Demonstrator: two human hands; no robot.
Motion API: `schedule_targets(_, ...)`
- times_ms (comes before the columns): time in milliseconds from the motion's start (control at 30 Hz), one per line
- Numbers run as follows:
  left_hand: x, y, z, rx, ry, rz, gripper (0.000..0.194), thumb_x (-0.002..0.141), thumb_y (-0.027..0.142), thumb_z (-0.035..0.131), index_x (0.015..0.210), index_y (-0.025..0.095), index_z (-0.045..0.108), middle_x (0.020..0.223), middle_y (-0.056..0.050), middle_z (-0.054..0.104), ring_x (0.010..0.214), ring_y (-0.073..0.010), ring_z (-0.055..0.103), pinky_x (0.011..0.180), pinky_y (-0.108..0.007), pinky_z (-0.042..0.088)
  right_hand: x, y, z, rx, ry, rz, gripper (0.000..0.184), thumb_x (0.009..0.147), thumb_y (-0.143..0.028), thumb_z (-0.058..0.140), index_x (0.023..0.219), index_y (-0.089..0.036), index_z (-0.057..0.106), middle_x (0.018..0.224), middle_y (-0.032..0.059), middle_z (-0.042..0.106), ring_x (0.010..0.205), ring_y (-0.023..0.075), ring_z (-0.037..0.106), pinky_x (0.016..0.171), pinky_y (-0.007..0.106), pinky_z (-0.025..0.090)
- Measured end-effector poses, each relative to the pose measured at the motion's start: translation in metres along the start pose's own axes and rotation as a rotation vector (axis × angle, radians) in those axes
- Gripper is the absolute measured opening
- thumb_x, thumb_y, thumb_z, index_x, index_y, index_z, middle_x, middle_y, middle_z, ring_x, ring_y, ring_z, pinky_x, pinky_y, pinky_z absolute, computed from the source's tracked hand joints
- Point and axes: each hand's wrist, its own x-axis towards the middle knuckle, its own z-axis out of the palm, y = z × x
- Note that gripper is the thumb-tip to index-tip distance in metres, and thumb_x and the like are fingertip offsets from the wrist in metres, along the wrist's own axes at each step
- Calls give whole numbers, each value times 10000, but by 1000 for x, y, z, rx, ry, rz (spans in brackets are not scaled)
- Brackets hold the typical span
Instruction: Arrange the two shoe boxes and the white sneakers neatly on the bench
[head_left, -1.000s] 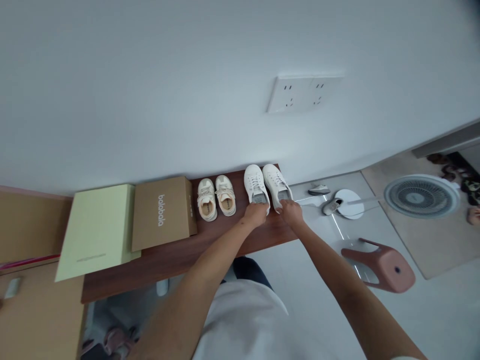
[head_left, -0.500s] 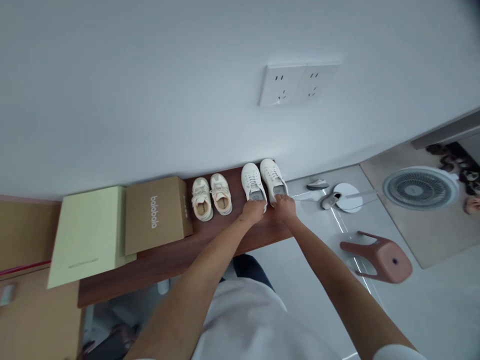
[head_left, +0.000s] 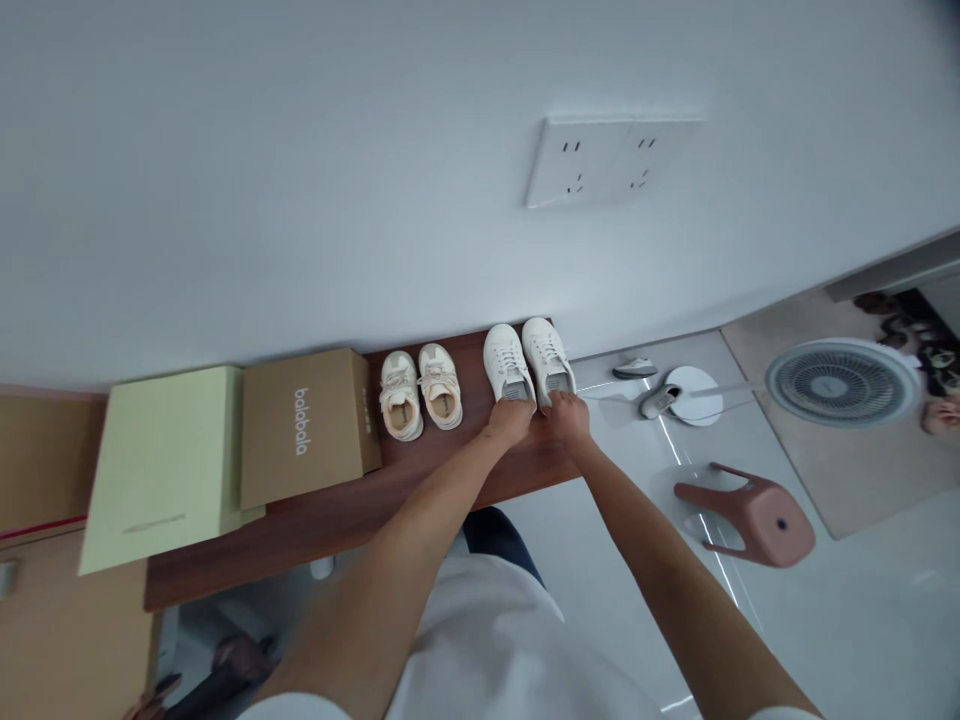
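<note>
Two white sneakers stand side by side near the right end of a dark red-brown wooden bench, toes toward the wall. My left hand is closed on the heel of the left white sneaker. The heel of the right white sneaker is gripped by my right hand. To their left, apart from my hands, stands a smaller cream pair: one cream shoe and another cream shoe. My fingertips are partly hidden at the shoe openings.
A brown shoebox and a pale green box sit left on the wooden bench. On the floor at right are a pink stool, a standing fan and loose shoes. A wall socket is above.
The view has shifted slightly, moving the boxes a little left in the picture. Both hands stay on the heels of the white sneakers, which keep their place on the bench.
</note>
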Motion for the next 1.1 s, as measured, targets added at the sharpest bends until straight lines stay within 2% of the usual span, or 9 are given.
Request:
schedule_targets(233, -4, 4, 3, 38, 42, 56, 231, 915, 111, 519, 1096, 116, 661, 1104, -208, 695, 1134, -323, 643, 1068, -430, 381, -5, -7, -5, -1, 25, 15, 174, 980, -252, 509, 1058, -165, 638, 1026, 142, 709, 998, 266, 623, 837, 340, 423)
schedule_targets(367, -21, 14, -10, 61, 137, 139, 253, 939, 170, 528, 1168, 112, 618, 1178, -211, 667, 1172, -328, 612, 1050, -444, 409, -17, -12, -22, 67, 164, 64, 282, 984, -264, 476, 1195, -136, 611, 1121, 184, 683, 1079, 307, 593, 902, 389, 427)
schedule_targets(500, -76, 8, -30, -96, 198, 200, 270, 992, 205, 429, 1188, 196, 614, 1157, -126, 698, 1132, -257, 635, 1024, -391, 446, -47, -22, -46, 255, 415, -15, 365, 985, -310, 458, 1288, -141, 570, 1307, 197, 607, 1222, 313, 543, 1055, 458, 393)
schedule_targets(600, -143, -23, -35, -259, 255, 103, 285, 1012, 247, 375, 1155, 236, 621, 1122, -86, 720, 1062, -211, 663, 980, -338, 468, -80, -46, -50, 427, 567, -22, 392, 988, -371, 448, 1304, -168, 557, 1359, 192, 566, 1295, 306, 508, 1108, 482, 387)
schedule_targets(700, -217, -72, -29, -357, 344, -136, 302, 1017, 283, 306, 1083, 235, 597, 969, -74, 725, 921, -201, 684, 895, -335, 494, -114, -90, -35, 577, 512, -72, 404, 989, -372, 426, 1327, -182, 537, 1327, 183, 585, 1297, 303, 518, 1093, 507, 425)
schedule_targets(767, -262, -108, -24, -417, 424, -295, 298, 1014, 316, 274, 1003, 238, 561, 828, -42, 695, 817, -202, 681, 831, -342, 506, -133, -128, -21, 621, 365, -161, 406, 983, -340, 425, 1333, -170, 541, 1325, 187, 595, 1295, 304, 526, 1080, 507, 444)
schedule_targets(867, -320, -159, -23, -522, 634, -502, 297, 1006, 396, 261, 894, 254, 497, 724, -7, 650, 728, -205, 667, 765, -346, 513, -152, -193, -11, 518, 111, -314, 429, 943, -296, 505, 1346, -162, 567, 1452, 200, 526, 1375, 333, 463, 1110, 514, 414)
schedule_targets(1000, -377, -212, -41, -620, 918, -646, 298, 991, 460, 281, 849, 264, 454, 694, -5, 648, 669, -206, 646, 726, -349, 520, -147, -297, -29, 315, -101, -525, 535, 919, -345, 587, 1422, -169, 536, 1616, 182, 351, 1488, 389, 301, 1160, 549, 332)
schedule_targets(1100, -403, -242, -65, -614, 1050, -674, 313, 987, 473, 294, 819, 262, 453, 702, -9, 662, 673, -200, 647, 751, -345, 522, -127, -382, -48, 207, -138, -694, 616, 913, -390, 628, 1478, -197, 482, 1672, 169, 237, 1512, 437, 222, 1168, 635, 264)
